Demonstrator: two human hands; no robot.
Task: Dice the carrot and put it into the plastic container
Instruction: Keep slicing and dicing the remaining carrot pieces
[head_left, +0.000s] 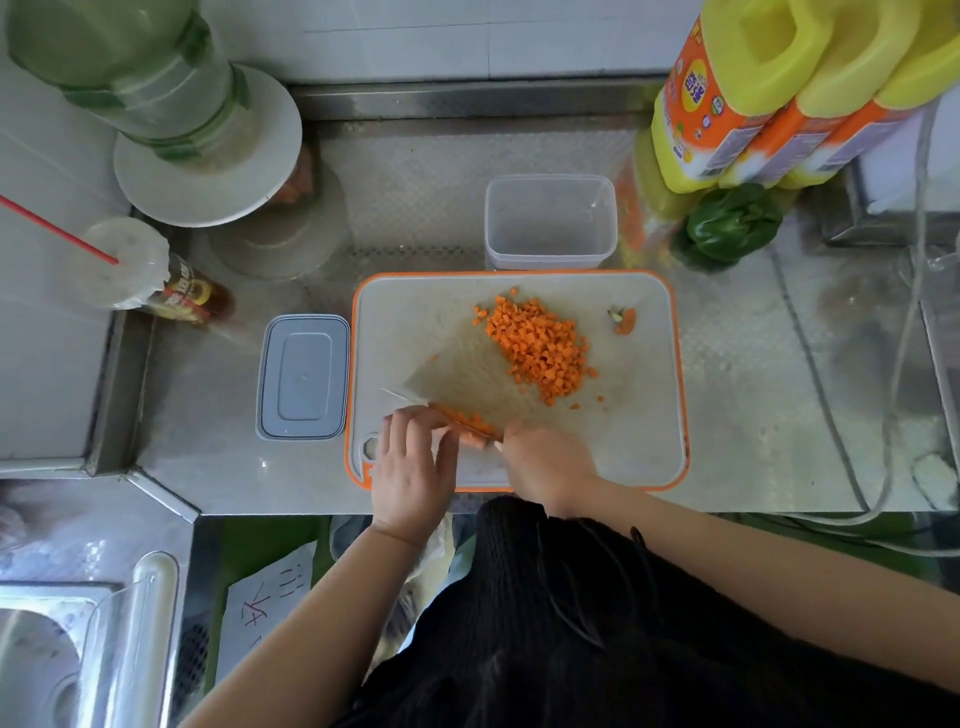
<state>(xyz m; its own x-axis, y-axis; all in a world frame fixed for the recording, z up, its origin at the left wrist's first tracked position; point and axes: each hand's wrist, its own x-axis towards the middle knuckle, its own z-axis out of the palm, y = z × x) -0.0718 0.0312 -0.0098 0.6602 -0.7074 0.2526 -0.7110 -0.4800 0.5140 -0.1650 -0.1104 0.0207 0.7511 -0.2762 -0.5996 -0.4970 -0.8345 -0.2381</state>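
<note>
Carrot (470, 423) strips lie under the left hand (413, 462), fingers curled on them; right hand (548, 465) grips the knife (441, 384); dice (540, 348) heaped on the board (644, 415).

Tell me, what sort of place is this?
Most likely a working kitchen: a steel counter bearing a cutting board with diced carrot, a sink at the near left, and a green pepper.

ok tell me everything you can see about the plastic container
The plastic container is a clear, rounded-rectangular tub of translucent plastic, upright, open and empty. It stands on the metal counter just beyond the far edge of the cutting board. Its grey lid lies apart, left of the board. Neither hand touches it.
</note>
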